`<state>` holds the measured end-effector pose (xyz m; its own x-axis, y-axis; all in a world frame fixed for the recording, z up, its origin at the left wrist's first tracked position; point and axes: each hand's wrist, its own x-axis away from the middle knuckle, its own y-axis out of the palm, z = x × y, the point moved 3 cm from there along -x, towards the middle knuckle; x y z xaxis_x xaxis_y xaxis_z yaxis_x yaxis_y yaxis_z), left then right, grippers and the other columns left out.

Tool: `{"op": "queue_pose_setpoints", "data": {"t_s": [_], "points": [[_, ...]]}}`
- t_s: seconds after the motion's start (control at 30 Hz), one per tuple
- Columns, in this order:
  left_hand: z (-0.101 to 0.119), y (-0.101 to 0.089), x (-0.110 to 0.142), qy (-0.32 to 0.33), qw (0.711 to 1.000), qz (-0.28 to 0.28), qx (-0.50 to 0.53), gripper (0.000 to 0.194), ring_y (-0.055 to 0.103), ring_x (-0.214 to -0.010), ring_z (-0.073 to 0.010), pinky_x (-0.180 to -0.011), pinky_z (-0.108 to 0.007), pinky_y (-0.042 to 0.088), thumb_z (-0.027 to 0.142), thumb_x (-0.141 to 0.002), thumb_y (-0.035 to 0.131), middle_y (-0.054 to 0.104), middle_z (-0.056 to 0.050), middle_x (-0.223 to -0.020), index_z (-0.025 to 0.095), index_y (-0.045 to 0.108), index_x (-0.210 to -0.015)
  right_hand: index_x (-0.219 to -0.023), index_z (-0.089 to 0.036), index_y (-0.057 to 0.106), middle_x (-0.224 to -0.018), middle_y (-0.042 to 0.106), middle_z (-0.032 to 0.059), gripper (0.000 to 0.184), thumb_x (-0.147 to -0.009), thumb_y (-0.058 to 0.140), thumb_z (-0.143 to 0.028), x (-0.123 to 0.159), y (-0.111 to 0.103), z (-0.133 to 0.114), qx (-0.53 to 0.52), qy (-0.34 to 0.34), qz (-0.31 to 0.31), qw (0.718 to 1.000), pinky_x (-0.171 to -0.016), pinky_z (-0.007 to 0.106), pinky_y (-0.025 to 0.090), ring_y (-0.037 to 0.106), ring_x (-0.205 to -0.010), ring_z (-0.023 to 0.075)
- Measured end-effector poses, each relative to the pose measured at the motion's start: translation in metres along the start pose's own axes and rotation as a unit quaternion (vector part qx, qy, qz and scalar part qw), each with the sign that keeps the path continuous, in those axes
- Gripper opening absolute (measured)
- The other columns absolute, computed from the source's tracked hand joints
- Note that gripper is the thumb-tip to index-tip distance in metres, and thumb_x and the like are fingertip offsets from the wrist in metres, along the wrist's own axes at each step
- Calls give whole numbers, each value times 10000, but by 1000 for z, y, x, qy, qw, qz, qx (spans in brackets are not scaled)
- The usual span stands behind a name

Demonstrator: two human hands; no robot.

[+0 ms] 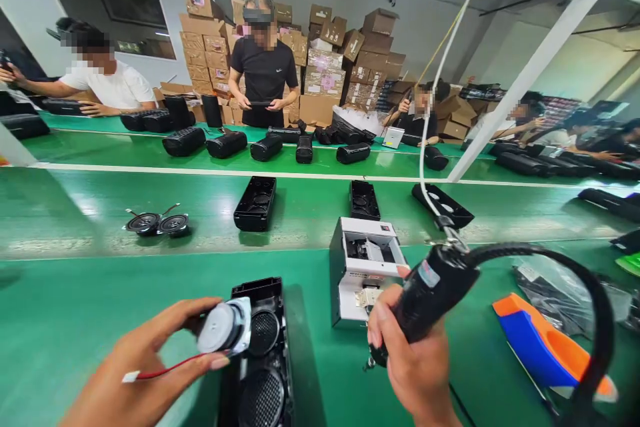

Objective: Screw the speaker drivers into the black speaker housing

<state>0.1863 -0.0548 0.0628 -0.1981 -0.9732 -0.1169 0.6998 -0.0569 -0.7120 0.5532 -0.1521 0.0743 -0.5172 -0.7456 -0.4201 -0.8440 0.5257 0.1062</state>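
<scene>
My left hand [145,364] pinches a small round speaker driver [225,327] with a red wire trailing under my fingers. It hovers just over the left edge of an open black speaker housing [260,354] lying on the green table. My right hand [415,360] is wrapped round a black electric screwdriver [425,294], tip pointing down. The tool's thick cable [575,280] loops off to the right. Beside the screwdriver stands a white screw feeder box [350,280].
A green conveyor [300,214] carries black housings [256,202], a pair of wired drivers [157,222] and more speakers behind. An orange and blue tray [545,347] lies at right. A white post [525,74] slants up. Several people work opposite, before stacked cartons [330,47].
</scene>
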Motion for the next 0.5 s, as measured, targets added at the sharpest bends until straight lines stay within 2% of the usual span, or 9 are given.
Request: {"op": "queue_pose_setpoints", "data": {"t_s": [0.07,0.13,0.23,0.3,0.4,0.5], "points": [[31,12,-3,61,997,-57,10,521,750,-1222,-289,-1112,-379,583,642,-865,866,839,42,-1252,383,780,-1308,-1413,-310,534,-724,600,-88,356,-1117,730,-328,4,5,-5,-18,-4,-9,1000,-552,215,543,586,-535,109],[55,22,-5,129,989,-74,-3,435,734,-1214,-290,-1270,-495,431,464,-871,879,838,36,-1209,391,777,-1287,-1473,-322,506,-687,599,-93,410,-1121,716,-305,3,12,-15,-49,-15,-5,999,-546,220,535,587,-531,123],[74,37,-9,153,980,-111,-55,431,724,-1140,-263,-1322,-594,242,209,-823,875,822,48,-1104,364,773,-1212,-1527,-355,479,-698,619,-91,481,-1115,721,-294,-5,29,-32,-100,-31,9,995,-536,248,556,592,-531,141],[76,45,-12,139,978,-129,-85,456,706,-1191,-275,-1325,-623,173,122,-798,859,814,38,-1097,329,766,-1194,-1513,-370,490,-701,624,-100,503,-1093,758,-301,-13,44,-42,-135,-59,18,989,-528,260,579,598,-516,141],[69,57,-13,116,979,-133,-101,455,681,-1260,-297,-1343,-641,86,112,-788,866,811,21,-1108,299,770,-1192,-1460,-369,527,-717,630,-110,486,-1064,799,-296,-23,71,-48,-183,-87,36,979,-520,257,588,594,-497,129],[55,68,-12,74,983,-135,-96,457,679,-1259,-307,-1339,-631,106,147,-777,894,814,5,-1114,294,791,-1198,-1470,-364,531,-740,626,-105,443,-1096,747,-264,-32,98,-43,-203,-97,8,974,-534,247,581,596,-517,119]]}}
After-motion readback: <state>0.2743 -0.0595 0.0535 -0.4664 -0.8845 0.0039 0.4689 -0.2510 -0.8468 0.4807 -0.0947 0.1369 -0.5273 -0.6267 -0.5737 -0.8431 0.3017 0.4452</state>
